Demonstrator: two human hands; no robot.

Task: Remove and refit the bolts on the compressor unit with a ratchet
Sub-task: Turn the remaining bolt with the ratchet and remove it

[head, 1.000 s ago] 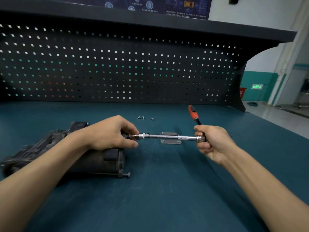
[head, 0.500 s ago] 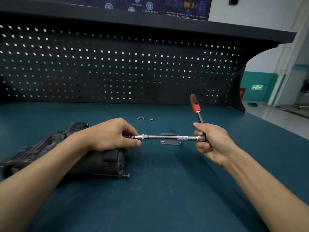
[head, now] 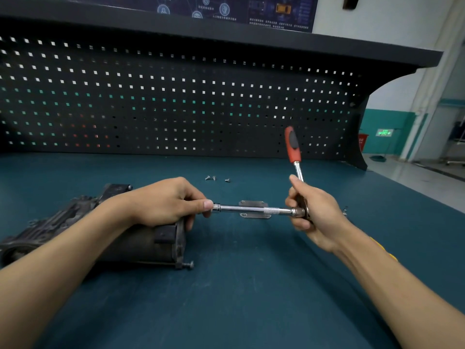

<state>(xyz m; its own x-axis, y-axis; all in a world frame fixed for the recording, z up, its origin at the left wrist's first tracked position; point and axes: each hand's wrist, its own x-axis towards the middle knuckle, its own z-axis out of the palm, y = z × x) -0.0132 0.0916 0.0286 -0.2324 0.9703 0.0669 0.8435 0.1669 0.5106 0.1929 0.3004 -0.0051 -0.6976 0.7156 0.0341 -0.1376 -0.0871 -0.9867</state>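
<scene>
As a person works at a teal workbench [head: 251, 285], the left hand [head: 166, 202] pinches the socket end of the extension bar [head: 236, 208] against the end face of the compressor unit [head: 141, 243], which lies on its side at the bench's left. The right hand [head: 312, 212] is clenched round the ratchet [head: 292, 147] near its head, red handle pointing up. The bolt being worked is hidden behind the left fingers. Should the long bar tilt off the bolt's axis during a swing, the socket could slip and round the head, or jolt the unit, which appears unclamped. Another bolt [head: 187, 265] juts from the near lower corner. Loose screws [head: 214, 178] and a small metal plate [head: 254, 204] lie beyond, where a careless sweep could scatter them.
</scene>
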